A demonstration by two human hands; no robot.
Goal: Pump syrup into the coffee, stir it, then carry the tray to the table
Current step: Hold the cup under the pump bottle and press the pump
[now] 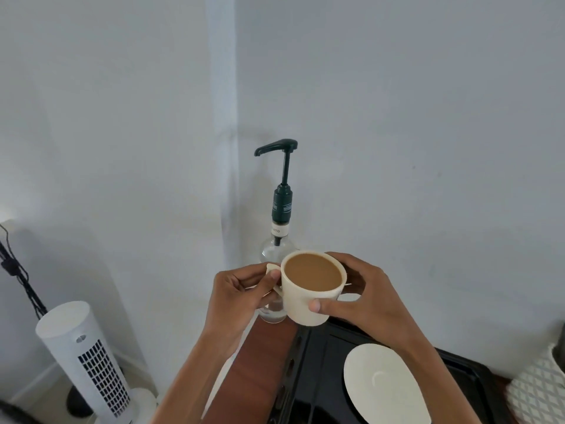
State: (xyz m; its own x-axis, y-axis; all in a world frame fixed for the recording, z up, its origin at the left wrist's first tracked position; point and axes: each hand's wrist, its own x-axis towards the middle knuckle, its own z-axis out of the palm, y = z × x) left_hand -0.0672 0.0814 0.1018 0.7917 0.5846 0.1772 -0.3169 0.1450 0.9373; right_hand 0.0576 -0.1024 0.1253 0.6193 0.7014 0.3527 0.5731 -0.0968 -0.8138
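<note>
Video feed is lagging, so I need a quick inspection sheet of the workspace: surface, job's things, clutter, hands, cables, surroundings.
Surface: brown wooden counter, with a black tray on it.
Job's things: cup of milky coffee held up in front of the syrup pump bottle; empty saucer on the tray. No stirrer seen.
Clutter: patterned white container at the right edge.
Hands: left hand pinches the cup's handle; right hand wraps its side.
Cables: black cord on the left wall.
Surroundings: white tower fan on the floor; plain walls.
</note>
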